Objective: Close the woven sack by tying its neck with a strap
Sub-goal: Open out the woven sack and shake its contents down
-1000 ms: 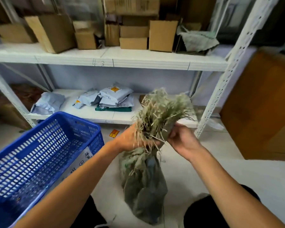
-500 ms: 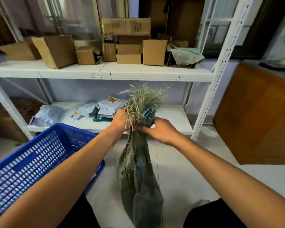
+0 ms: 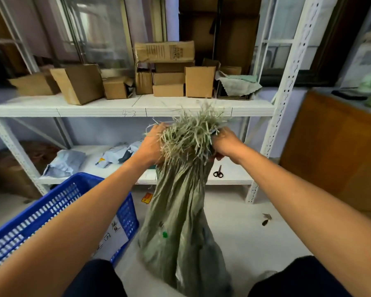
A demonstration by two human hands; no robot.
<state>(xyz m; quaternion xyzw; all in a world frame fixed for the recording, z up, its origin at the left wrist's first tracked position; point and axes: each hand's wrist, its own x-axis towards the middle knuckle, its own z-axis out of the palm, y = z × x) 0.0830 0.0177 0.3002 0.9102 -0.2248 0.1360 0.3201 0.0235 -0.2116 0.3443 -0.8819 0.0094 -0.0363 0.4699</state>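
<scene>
Head view: both hands, left (image 3: 151, 144) and right (image 3: 225, 143), grip the sack (image 3: 180, 211) neck (frayed top).

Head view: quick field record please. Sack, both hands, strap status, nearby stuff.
sack: woven sack, grey-green, bottom on the floor, neck bunched
top: frayed fringe fans out above the hands
left: left hand grips the neck's left side
right: right hand has its fingers curled at the neck's right side
strap: none discernible; no knot visible
nearby: blue basket left of the sack; scissors on the lower shelf; cardboard boxes on the shelf above
</scene>
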